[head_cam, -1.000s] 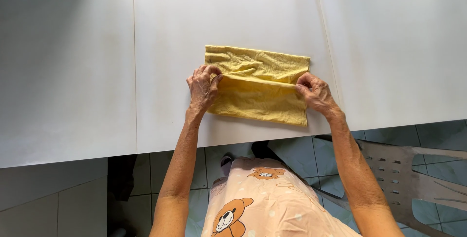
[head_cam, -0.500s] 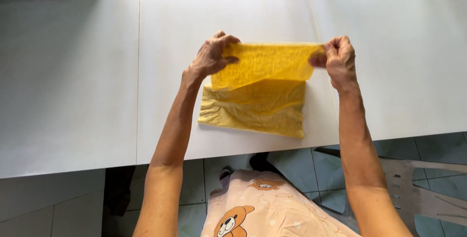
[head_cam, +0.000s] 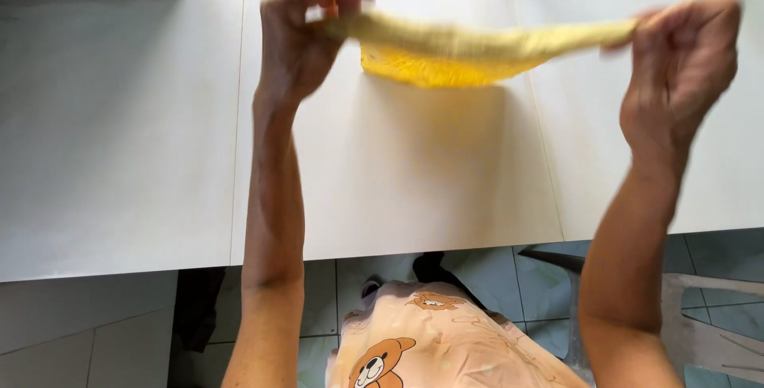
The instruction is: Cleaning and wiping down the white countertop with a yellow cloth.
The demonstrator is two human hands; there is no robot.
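Between the raised hands, yellow cloth (head_cam: 469,50) stretches taut, long axis running sideways, left hand (head_cam: 306,22) and right hand (head_cam: 684,54) each pinching one end above white counter (head_cam: 398,189).

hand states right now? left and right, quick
Left hand: closed, gripping one end of the yellow cloth, lifted off the white table.
Right hand: closed, gripping the cloth's other end; cloth stretched between both.

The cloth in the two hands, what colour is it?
Yellow. The cloth shows in the head view, stretched between the left hand and right hand.
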